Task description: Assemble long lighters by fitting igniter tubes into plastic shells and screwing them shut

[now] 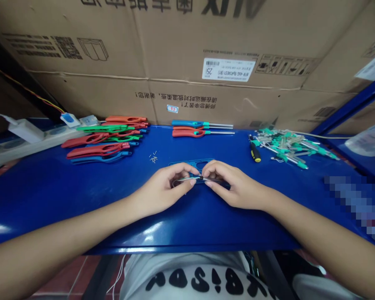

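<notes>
Close together in the middle of the table, my left hand [170, 183] and my right hand [229, 183] both have their fingers closed on a lighter tube assembly [201, 178]. My left fingertips pinch its end with the thin pale wire, and the right ones are around the metal tube side. A small dark piece shows between my fingertips. Just behind them lies a blue lighter handle shell [190, 161], partly covered by my hands. Left of it is a small heap of screws [153, 157].
Red, green and blue handle shells [96, 139] are stacked at left beside a power strip [28, 139]. Long lighters [189, 132] with metal tubes lie at the back. A screwdriver [254, 152] and a pile of tube assemblies [287, 143] lie right. Cardboard [175, 50] stands behind.
</notes>
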{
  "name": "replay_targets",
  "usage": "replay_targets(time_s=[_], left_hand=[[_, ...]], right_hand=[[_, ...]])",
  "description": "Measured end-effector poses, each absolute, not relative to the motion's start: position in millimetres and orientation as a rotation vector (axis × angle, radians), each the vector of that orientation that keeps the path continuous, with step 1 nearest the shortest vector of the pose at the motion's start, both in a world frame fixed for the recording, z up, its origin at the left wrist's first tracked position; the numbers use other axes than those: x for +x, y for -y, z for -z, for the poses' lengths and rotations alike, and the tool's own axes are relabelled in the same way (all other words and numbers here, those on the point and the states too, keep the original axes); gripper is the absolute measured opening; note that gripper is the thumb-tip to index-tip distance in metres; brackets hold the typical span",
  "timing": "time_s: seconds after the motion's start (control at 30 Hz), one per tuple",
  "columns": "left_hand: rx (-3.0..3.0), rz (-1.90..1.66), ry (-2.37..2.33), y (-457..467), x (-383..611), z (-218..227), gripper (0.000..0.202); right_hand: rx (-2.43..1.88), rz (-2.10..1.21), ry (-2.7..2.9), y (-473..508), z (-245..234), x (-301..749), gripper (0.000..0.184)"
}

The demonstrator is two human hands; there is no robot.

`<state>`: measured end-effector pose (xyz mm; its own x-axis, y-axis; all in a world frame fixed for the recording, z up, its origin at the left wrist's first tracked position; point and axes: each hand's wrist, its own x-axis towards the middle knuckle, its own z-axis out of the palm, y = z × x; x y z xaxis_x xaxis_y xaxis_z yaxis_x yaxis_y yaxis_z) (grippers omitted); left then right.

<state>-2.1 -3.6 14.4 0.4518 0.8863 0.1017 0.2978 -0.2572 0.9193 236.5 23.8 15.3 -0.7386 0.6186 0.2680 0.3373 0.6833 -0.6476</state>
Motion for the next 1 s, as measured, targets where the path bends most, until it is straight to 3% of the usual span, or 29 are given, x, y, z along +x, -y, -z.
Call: replay_targets(time_s=[0.3, 0.77, 1.0], left_hand=[[2.294, -0.971, -1.034, 8.3, -8.3, -19.4, 0.010], [2.422, -1.172, -0.872, 5.4, -9.8, -13.3, 0.014], [2.349, -1.102, -0.853, 5.4, -7.6, -12.0, 0.014]], right_hand=[[-0.698, -0.724, 2.475, -21.4, -16.9, 234.2, 0.016], [-0.635, -0.625, 2.456, -20.1, -15.7, 232.7, 0.010], [-0.627, -0.360, 2.604, -20.0, -11.0, 233.3, 0.020]])
